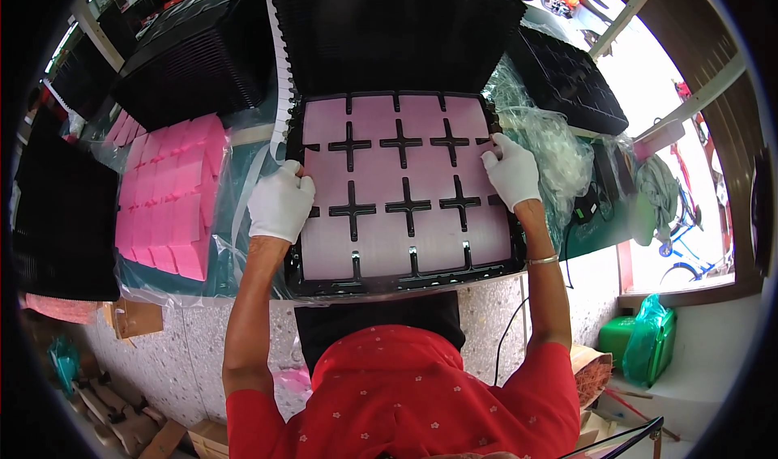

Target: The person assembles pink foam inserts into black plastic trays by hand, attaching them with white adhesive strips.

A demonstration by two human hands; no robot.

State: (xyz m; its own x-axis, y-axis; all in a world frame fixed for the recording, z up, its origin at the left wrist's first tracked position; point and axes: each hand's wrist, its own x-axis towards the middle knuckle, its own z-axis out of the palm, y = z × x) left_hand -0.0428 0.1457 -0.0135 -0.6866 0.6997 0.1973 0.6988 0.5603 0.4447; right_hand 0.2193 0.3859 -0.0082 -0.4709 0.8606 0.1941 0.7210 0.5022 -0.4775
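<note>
A black plastic tray (409,206) with cross-shaped dividers lies in front of me, its compartments filled with pale pink, translucent sheets (377,255). My left hand (278,204), in a white glove, has its fingers curled at the tray's left rim. On the opposite rim, a little farther from me, my right hand (513,170) is closed in the same way, also gloved. The fingertips of both hands are partly hidden, so the exact grip is hard to see. A tall stack of black trays (397,38) rises directly behind the filled tray.
Bright pink stacked pieces (166,204) lie on clear plastic at the left. More black tray stacks (194,62) stand at far left. Crumpled clear film (547,147) and another black tray (567,78) are at the right. A white strip (282,78) runs beside the central stack.
</note>
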